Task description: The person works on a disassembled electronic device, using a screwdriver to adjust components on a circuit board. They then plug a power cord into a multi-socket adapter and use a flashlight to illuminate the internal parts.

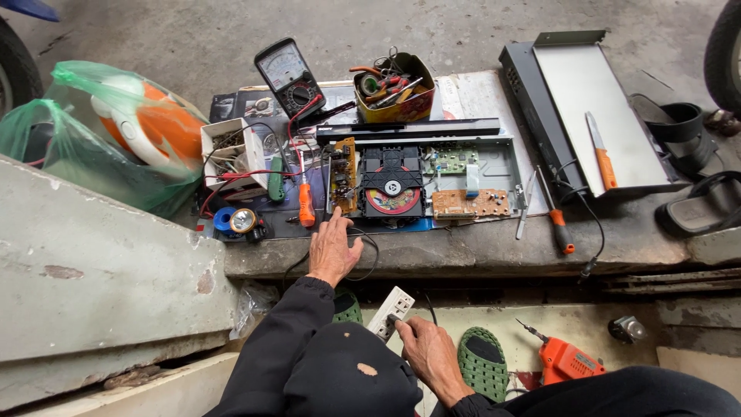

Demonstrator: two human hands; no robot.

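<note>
Head view: left hand (333, 251) rests fingers spread on the slab edge, just near of the opened disc player (421, 177), touching a black cable (363, 259). Right hand (430, 357) pinches a plug into the white power strip (391, 311), held low between the knees. Judgement: seat the plug straight, fingers off the prongs, left hand clear of the bare boards (multimeter (289, 77) and orange screwdriver (306, 202) sit far left).

An informal repair workshop on bare concrete: an opened disc player (421, 174), an analogue multimeter (289, 77), screwdrivers (306, 202), a tin of tools (394, 89) and an orange drill (566, 360) crowd the rough worktop (478, 251).
</note>
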